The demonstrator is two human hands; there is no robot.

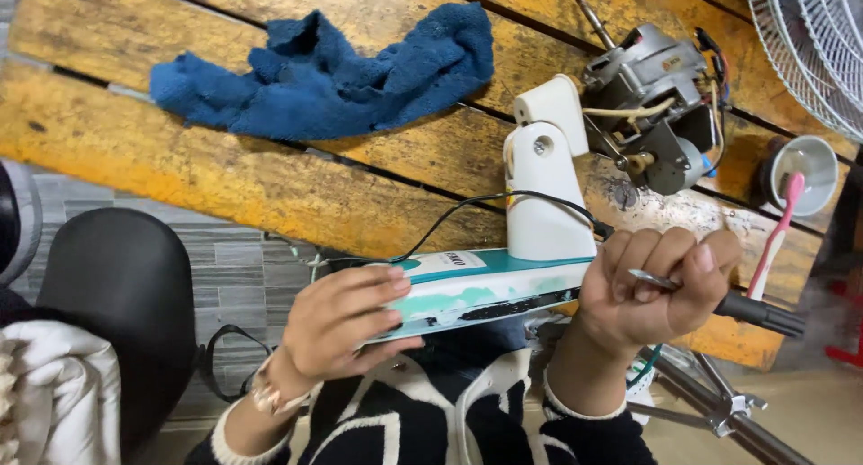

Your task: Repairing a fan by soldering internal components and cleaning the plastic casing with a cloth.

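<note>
My left hand (346, 326) grips the left end of a white and teal fan base (476, 290) held just above my lap. A white neck bracket (544, 182) rises from the base and carries a bare grey fan motor (652, 101) lying over the worn wooden bench (225, 173). My right hand (656, 290) is closed around a screwdriver (755, 312); its black handle sticks out to the right and the metal shaft shows between my fingers. A black cord (467, 215) runs from the bracket across the bench.
A crumpled blue towel (324, 74) lies on the bench at upper left. A small white cup (805, 173) and a pink toothbrush (773, 236) are at the right, a white fan grille (809, 42) at top right. A black stool (117, 290) stands at the left.
</note>
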